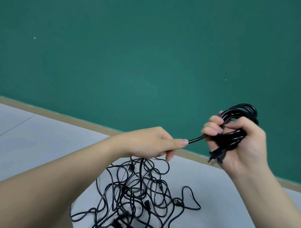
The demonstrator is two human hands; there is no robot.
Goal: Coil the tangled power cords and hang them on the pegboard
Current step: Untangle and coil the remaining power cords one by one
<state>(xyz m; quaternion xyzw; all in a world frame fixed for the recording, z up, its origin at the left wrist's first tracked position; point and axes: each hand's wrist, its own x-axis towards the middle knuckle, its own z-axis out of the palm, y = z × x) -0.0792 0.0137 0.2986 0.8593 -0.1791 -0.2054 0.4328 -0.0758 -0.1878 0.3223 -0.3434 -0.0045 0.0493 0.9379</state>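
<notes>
Right hand [237, 139] grips a coil [236, 127] of black power cord, fingers curled round several gathered loops; the plug [216, 156] of that cord hangs just below the fingers, prongs pointing left. Left hand [150, 144] is left of the coil, closed on the running cord [196, 139], thumb laid along it. The short stretch between the two hands looks taut. From the left hand the same cord drops down into the tangle [140, 195].

The tangle lies below and left of the coil, on the grey worktop [43, 135]: many black loops crossing, several plug ends among them (no count possible, part is cut off at the frame edge). Behind the coil, a green wall [148, 54]. No pegboard in view.

Step in hand, by my reading: winding the first cord, partly done. Next move calls for the left hand to draw more slack out of the tangle and feed another loop onto the coil; snagging on crossed cords is the likely hitch.
</notes>
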